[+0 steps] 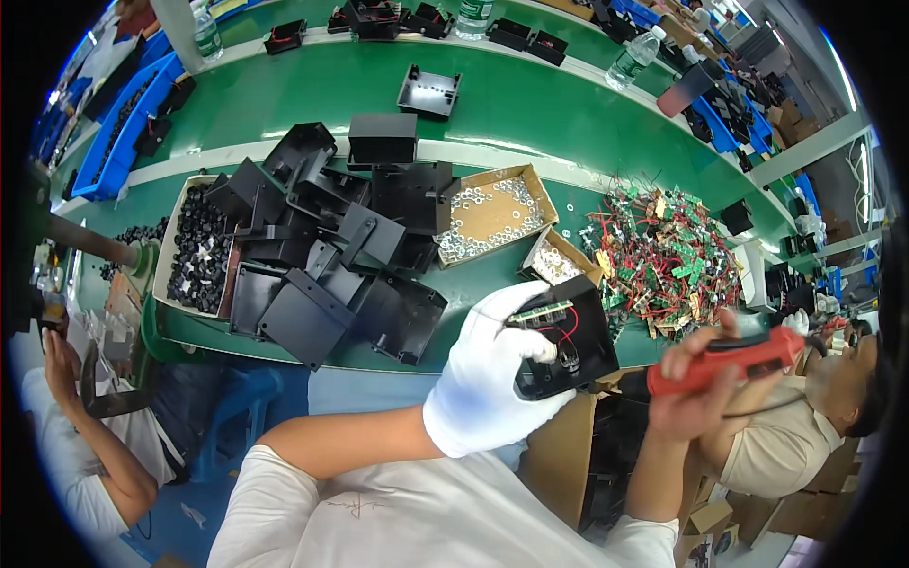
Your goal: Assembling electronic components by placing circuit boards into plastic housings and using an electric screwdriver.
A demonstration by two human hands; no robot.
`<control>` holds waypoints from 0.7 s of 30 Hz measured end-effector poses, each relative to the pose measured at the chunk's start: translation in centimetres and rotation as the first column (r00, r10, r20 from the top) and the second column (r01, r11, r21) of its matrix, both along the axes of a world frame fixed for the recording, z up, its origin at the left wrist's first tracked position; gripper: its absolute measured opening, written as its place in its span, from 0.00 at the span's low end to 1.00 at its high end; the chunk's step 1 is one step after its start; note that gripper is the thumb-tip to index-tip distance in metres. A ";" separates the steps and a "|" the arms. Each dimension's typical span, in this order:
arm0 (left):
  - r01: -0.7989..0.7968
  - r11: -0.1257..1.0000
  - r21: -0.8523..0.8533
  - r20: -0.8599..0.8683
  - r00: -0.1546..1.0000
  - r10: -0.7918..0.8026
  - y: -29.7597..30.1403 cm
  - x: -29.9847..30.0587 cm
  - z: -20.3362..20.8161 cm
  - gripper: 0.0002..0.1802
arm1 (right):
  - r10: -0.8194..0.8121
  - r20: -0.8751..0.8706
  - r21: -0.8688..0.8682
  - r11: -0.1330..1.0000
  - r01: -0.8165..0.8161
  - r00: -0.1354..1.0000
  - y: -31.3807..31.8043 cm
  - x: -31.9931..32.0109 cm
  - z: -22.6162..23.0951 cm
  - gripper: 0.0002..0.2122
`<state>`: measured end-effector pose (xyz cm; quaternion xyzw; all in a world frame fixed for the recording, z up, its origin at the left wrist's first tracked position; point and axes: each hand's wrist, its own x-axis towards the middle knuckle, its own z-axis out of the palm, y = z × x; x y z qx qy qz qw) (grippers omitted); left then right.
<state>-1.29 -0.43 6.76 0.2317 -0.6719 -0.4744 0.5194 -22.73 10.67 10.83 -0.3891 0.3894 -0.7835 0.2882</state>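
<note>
Bench: green top, glossy with pale reflections, its edges bowed by the lens.
Strip: a pale raised band running across the bench from side to side.
Posts: one pale upright at upper left, another pale bar slanting in at right.
Bins: blue plastic, one at left, more along the far right.
Light: bright white tubes, one at upper right.
Floor: blue at lower left.
Stool: blue, partly hidden below the bench's left end.
Boxes: brown cardboard at lower right, others blurred in the right background.
</note>
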 end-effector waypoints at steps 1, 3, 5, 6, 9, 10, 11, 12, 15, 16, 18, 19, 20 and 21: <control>0.004 0.998 -0.057 0.039 0.999 -0.002 -0.3 0.2 0.2 0.27 | -0.010 0.002 0.002 1.000 0.010 1.000 0.0 -0.1 -1.2 0.25; 0.015 0.982 -0.191 0.121 0.993 0.009 -0.8 0.4 0.9 0.29 | -0.194 -0.154 0.108 0.971 0.211 0.969 0.6 -0.3 -3.6 0.21; 0.069 0.961 -0.268 0.200 0.980 -0.015 -1.9 0.4 2.4 0.28 | -0.165 -0.154 0.175 0.966 0.191 0.974 1.1 -0.1 -5.4 0.14; 0.061 0.952 -0.299 0.206 0.979 0.002 -3.1 0.1 3.3 0.28 | -0.159 -0.143 0.144 0.973 0.180 0.977 1.0 -0.1 -5.9 0.14; 0.314 0.871 -0.378 0.525 0.848 -0.078 -8.2 -2.5 5.9 0.24 | -0.194 -0.053 0.334 0.921 0.200 0.980 1.0 0.2 -6.9 0.09; 0.331 0.851 -0.408 0.593 0.804 -0.028 -10.4 -4.7 6.4 0.23 | -0.214 -0.012 0.349 0.914 0.205 0.977 1.0 0.3 -6.4 0.09; 0.311 0.829 -0.464 0.618 0.785 0.051 -12.5 -6.1 7.4 0.22 | -0.178 0.000 0.307 0.936 0.169 0.984 0.7 0.8 -5.7 0.09; 0.286 0.834 -0.471 0.690 0.709 0.146 -14.8 -7.9 8.0 0.22 | -0.213 0.016 0.326 0.925 0.196 0.977 0.4 1.3 -4.9 0.10; 0.215 0.840 -0.499 0.813 0.451 0.367 -23.1 -13.5 5.8 0.26 | -0.153 0.022 0.305 0.942 0.139 0.988 0.1 1.4 -4.9 0.10; 0.199 0.853 -0.482 0.831 0.414 0.372 -26.5 -14.7 3.8 0.30 | -0.143 0.021 0.282 0.950 0.131 0.990 0.1 1.5 -4.9 0.10; 0.116 0.910 -0.399 0.914 0.128 0.385 -31.5 -16.3 0.5 0.33 | -0.072 -0.099 0.454 0.884 0.109 0.992 0.3 1.7 -4.3 0.13; 0.254 0.923 -0.289 0.952 -0.027 0.306 -32.0 -16.1 2.4 0.38 | -0.103 -0.093 0.455 0.880 0.135 0.990 0.5 0.8 -4.1 0.13; 0.374 0.906 -0.198 0.976 -0.010 0.217 -35.2 -14.2 2.5 0.36 | -0.048 -0.076 0.449 0.890 0.077 0.996 0.5 0.8 -3.5 0.15; 0.412 0.909 -0.060 0.998 0.014 0.059 -36.8 -12.7 4.3 0.31 | -0.029 -0.045 0.461 0.886 0.047 0.999 1.1 1.1 -3.4 0.16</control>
